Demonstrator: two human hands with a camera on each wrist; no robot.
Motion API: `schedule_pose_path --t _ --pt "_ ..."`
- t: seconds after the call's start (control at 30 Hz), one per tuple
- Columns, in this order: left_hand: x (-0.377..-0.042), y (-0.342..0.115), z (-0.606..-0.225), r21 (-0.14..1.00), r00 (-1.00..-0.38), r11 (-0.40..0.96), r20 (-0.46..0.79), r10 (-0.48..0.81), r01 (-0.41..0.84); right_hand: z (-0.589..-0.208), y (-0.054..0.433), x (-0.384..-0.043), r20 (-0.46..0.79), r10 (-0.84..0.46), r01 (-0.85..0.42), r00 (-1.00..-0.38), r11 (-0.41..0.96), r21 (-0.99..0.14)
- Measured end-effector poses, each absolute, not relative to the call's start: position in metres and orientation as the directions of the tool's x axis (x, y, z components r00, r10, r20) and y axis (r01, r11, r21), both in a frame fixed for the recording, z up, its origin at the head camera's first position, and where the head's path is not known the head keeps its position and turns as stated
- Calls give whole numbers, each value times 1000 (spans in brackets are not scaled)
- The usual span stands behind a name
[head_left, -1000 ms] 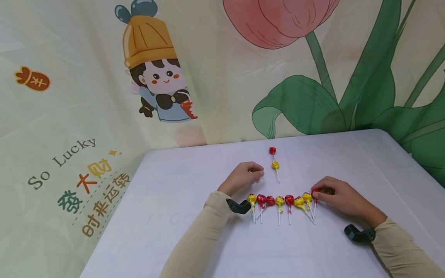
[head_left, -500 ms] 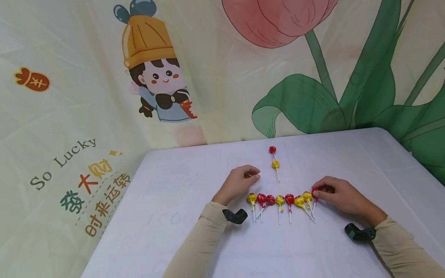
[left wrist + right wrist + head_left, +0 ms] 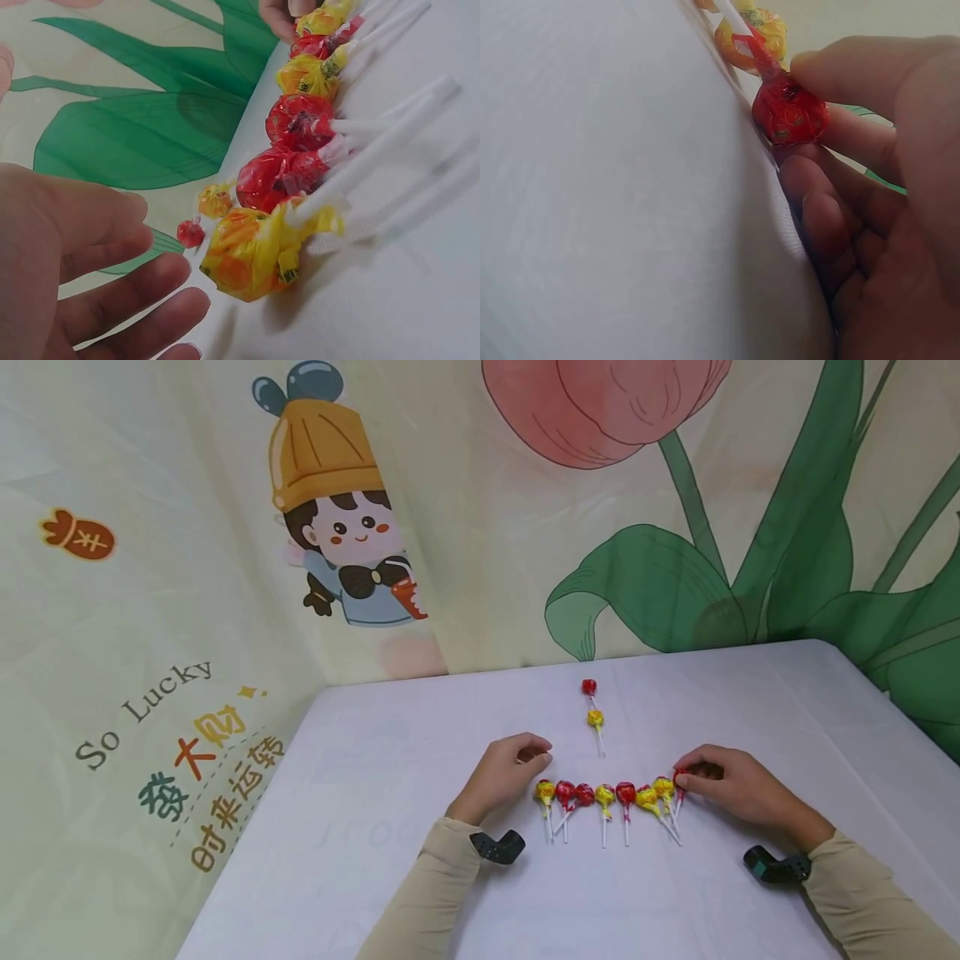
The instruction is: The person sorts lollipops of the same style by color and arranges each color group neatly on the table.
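Note:
Several red and yellow wrapped lollipops lie in a row on the white table, sticks toward me. At the row's right end my right hand pinches a red lollipop by its head between thumb and fingers, right at the tabletop. A yellow lollipop sits just beside it. My left hand holds nothing; its fingers are loosely bent near the row's left end. The closest lollipop to it is a yellow one, with a red lollipop alongside.
Farther back on the table, a red lollipop and a yellow lollipop lie one behind the other. Behind the table's far edge hangs a printed cloth with a tulip and a cartoon figure.
My left hand has drawn back leftward and toward me, away from the two lollipops at the back. The right hand stays at the red lollipop, and the row looks the same.

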State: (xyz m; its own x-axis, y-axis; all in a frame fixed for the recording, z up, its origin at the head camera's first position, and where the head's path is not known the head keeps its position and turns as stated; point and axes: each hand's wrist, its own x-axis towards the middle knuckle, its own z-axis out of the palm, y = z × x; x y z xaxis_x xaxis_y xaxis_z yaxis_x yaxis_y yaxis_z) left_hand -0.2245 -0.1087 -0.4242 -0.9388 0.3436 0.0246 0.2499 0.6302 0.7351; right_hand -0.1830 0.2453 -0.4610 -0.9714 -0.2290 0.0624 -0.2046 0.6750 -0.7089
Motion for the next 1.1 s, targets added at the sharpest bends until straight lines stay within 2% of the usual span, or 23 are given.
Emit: schedule_pose_path --t 0.23,0.6,1.1 --pt "-216 -115 -428 734 -939 631 25 344 251 -456 243 -182 49 -217 -185 -975 666 -722" --pt "-209 -117 -432 688 -916 651 52 398 322 -455 247 -181 57 -196 -170 -979 626 -761" --pt "-210 -129 -441 709 -899 609 83 430 357 -453 252 -180 58 -180 -154 -982 582 -798"
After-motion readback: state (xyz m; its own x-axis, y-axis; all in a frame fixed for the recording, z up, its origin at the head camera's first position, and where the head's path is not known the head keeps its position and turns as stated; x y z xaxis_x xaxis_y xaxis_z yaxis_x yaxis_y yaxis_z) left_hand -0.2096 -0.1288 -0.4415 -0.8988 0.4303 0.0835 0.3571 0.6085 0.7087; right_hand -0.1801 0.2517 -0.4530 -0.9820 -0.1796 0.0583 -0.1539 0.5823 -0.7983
